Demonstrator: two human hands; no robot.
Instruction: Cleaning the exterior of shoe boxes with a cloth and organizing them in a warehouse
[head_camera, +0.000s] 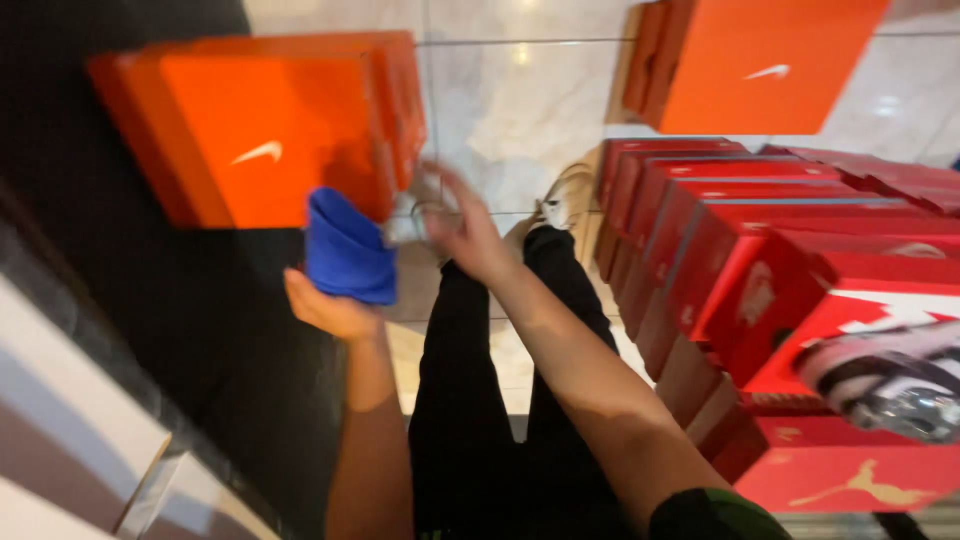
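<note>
Nearest the lens, at the lower right edge, a dark green sleeve cuff (715, 515) is seen, from which the right forearm runs up to the right hand (462, 232). That hand is blurred; its fingers (452, 190) appear loosely spread and extended forward, and something pale and small seems to be at their tips, but whether it is gripped cannot be told. Left of it, the left hand (325, 308) is turned palm up and is curled under a blue cloth (345, 250), which is held bunched from below, the thumb and fingertips hidden behind the fabric; the grip appears to be a cupping one, so the cloth is kept gathered rather than hanging. The cloth is positioned directly in front of the lower right corner of a large orange shoebox (250, 130), touching or just overlapping it in view; contact cannot be confirmed. The orange shoebox is stacked with others on a dark shelf surface (200, 330), lid facing up. Right of the orange shoebox, across a pale tiled floor (510, 100), a row of red shoeboxes (720, 230) is stood on edge, packed side to side, apparently for storage. A second orange box (760, 60) is set beyond the red row. Black trouser legs (480, 400) and a pale shoe (565, 195) are seen below the hands. A shoe picture (890, 385) is noted on the nearest red box.
</note>
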